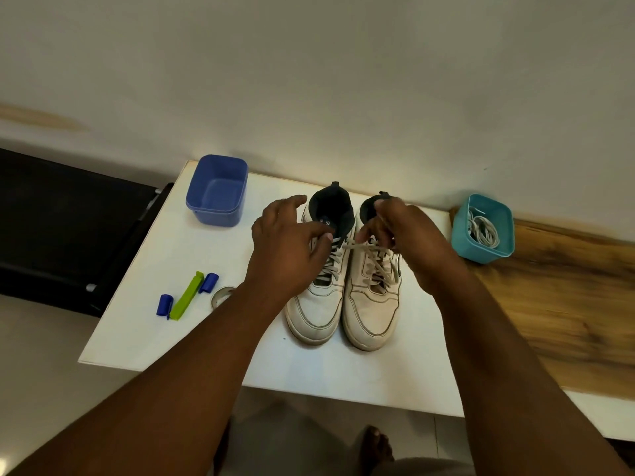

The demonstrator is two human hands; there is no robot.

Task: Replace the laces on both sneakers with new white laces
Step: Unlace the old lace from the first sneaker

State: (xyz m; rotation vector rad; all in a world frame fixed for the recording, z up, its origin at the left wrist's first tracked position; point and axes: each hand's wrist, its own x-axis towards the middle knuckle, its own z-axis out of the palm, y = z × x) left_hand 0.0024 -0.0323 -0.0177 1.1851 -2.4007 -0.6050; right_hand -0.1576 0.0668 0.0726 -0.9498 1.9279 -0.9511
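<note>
White table [144, 324] under me: my right hand [405, 242] pinches the lace [360, 247]; my left hand [288, 242] hangs loose; a hard tug might tip the sneaker [372, 304].

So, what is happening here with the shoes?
A person is working at the top of two white sneakers standing side by side on a white table. The right hand pinches the lace of the right sneaker; the left hand hovers open over the left one. Both still have their old laces. New laces wait in a teal tub.
</note>
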